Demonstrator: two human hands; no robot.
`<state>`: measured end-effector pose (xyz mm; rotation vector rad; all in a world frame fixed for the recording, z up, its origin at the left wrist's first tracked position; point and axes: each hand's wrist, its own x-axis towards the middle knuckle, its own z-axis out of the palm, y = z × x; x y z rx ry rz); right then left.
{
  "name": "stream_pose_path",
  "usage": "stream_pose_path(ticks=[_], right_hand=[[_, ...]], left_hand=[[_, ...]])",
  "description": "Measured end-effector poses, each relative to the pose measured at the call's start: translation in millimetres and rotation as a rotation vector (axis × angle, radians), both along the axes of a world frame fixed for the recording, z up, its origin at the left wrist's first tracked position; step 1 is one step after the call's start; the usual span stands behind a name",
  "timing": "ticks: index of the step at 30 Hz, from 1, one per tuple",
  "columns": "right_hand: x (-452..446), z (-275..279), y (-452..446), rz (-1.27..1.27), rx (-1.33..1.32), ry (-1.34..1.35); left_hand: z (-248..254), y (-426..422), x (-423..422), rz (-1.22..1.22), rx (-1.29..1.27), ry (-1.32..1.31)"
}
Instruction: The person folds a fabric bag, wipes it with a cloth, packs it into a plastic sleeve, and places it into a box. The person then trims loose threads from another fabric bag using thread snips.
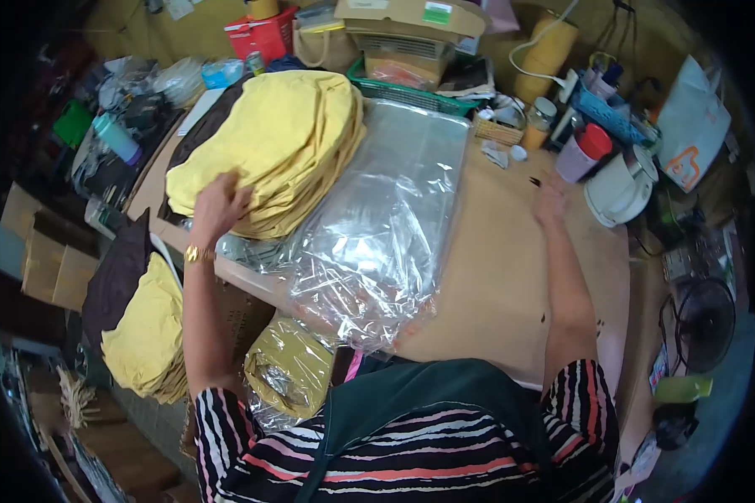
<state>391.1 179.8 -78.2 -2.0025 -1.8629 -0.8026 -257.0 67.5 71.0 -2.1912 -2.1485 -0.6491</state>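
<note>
My left hand (221, 204) is at the near left edge of a tall stack of folded yellow cloth pieces (281, 126), its fingers curled onto the top layer. Dark brown cloth (214, 113) shows along the stack's far left side. My right hand (549, 201) is at the right of the table, fingers closed round a small dark tool (535, 181); only its forked tip sticks out, so its kind is unclear. Between the hands lies a pile of clear plastic bags (386, 210), flat at the far end and crumpled toward me.
Brown board (495, 277) covers the table. A kettle (617, 189), a lilac cup with a red top (583, 152), a blue basket (604, 117) and a green crate (411, 96) line the back and right. More yellow cloth (151, 335) hangs low left, near a plastic-wrapped bundle (289, 369).
</note>
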Motion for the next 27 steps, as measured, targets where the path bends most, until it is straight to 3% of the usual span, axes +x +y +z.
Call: stream_pose_path(ticks=[1,3,4,6,9,10,12,14,15,16,18,20,22,23,25,26,27], right_hand=[[11,-12,3,-0.101,-0.005,-0.095],[14,13,-5,-0.071,-0.302,0.336],[10,29,-13,-0.069,-0.351,0.301],[17,24,-17,-0.057,-0.401,0.262],[50,-3,-5,0.011,-0.276,0.162],[53,2,-4,0.019,-0.316,0.809],[52,16,-11,0.021,-0.333,1.457],[13,46,-29,0.192,-0.043,1.485],[-10,63,-40,0.255,0.062,1.449],[-39,89,-64,0.320,0.018,1.352],[-97,142,-122,0.494,-0.130,1.165],[-125,155,-173,0.532,-0.342,1.256],[-129,145,-203,0.574,-0.577,0.970],[-129,133,-214,0.561,-0.584,0.964],[-131,94,-231,0.585,-0.361,0.466],[-129,82,-238,0.583,-0.364,0.463],[-126,73,-244,0.533,-0.451,0.480]], left_hand=[[1,7,-4,0.030,0.003,0.009],[4,18,-13,-0.077,-0.044,-0.006],[9,23,-18,-0.055,-0.040,0.001],[15,31,-24,0.020,-0.263,-0.237],[29,29,-7,0.012,-0.030,-0.107],[39,28,10,-0.017,0.088,-0.062],[56,13,76,-0.001,0.053,-0.082],[34,-1,137,-0.243,0.245,-0.015],[24,-13,172,-0.332,0.178,-0.069],[13,-25,204,-0.568,0.184,-0.088],[31,-70,254,-0.769,-0.014,-0.045],[67,-106,265,-0.877,0.324,-0.285],[124,-145,235,-0.886,0.544,-0.398],[144,-159,223,-0.864,0.738,-0.460],[168,-173,232,-0.764,1.483,-0.631],[179,-177,243,-0.576,1.888,-0.667],[188,-187,237,-0.610,1.926,-0.629]])
